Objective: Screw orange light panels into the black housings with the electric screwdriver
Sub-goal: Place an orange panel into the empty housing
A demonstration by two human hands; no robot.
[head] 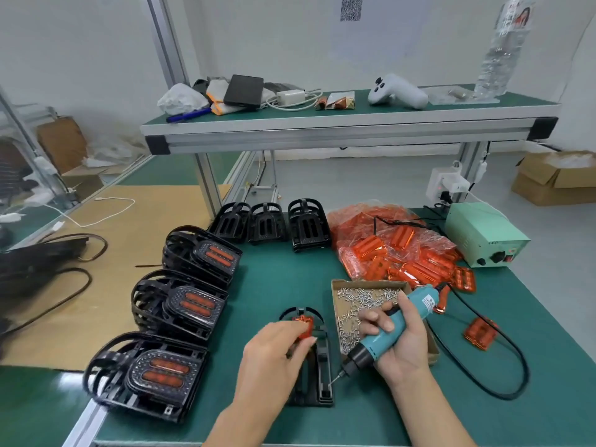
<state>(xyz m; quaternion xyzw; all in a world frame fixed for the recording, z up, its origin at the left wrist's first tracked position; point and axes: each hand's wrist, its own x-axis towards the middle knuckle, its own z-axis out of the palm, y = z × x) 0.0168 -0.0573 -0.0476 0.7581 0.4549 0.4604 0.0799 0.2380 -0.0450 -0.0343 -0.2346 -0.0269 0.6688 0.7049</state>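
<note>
Fingers of right hand [395, 337] around electric screwdriver [387, 330], left hand [274, 353] pinching orange light panel [303, 325] (over black housing [317, 366]).

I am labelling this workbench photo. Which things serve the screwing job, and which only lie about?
Job: screwdriver in right hand; orange panel under left hand; housing; screw box; panel bag.
Lying about: controller; charger; bottle; pen.
</note>
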